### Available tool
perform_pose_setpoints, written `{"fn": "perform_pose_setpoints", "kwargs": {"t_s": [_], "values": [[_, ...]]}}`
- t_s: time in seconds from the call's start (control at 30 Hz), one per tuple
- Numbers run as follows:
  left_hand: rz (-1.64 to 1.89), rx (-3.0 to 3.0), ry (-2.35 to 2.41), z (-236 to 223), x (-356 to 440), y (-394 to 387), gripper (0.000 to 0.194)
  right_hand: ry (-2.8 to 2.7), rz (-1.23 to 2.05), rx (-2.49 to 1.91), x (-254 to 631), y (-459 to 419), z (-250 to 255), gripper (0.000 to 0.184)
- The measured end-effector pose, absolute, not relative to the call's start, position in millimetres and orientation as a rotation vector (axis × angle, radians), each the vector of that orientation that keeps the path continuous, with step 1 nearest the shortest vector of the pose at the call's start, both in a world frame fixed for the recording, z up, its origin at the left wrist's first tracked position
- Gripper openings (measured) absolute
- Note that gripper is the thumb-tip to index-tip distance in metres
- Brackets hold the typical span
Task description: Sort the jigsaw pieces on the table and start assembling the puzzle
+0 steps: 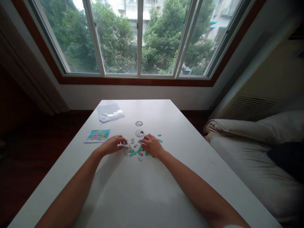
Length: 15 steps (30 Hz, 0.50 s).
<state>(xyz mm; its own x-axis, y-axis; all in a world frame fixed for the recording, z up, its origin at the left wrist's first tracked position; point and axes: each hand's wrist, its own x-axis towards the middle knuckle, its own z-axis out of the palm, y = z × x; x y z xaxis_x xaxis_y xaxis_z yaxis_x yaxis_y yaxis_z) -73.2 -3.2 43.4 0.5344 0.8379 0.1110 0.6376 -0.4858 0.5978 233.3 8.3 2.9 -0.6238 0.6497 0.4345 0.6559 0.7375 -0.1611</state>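
Observation:
Several small jigsaw pieces, teal, pink and tan, lie scattered on a white table. My left hand rests palm down at the left edge of the pile, fingers curled with the tips touching pieces. My right hand lies over the right side of the pile, its fingers bent down onto the pieces. Whether either hand pinches a piece is hidden by the fingers.
A colourful picture card lies left of my left hand. A crumpled clear plastic bag sits near the far left corner. Two round holes are set in the table beyond the pile. A pale sofa stands at the right, below a wide window.

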Motion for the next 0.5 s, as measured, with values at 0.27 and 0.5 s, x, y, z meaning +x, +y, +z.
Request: {"fn": "perform_pose_setpoints", "kwargs": {"t_s": [0.27, 0.5], "values": [[0.536, 2.288, 1.172, 28, -71, -3, 0.022, -2.487, -0.041, -1.016, 232, 10, 2, 0.013], [0.715, 2.228, 1.213, 7, -71, 3, 0.019, -2.485, 0.072, -0.903, 208, -12, 6, 0.017]]}}
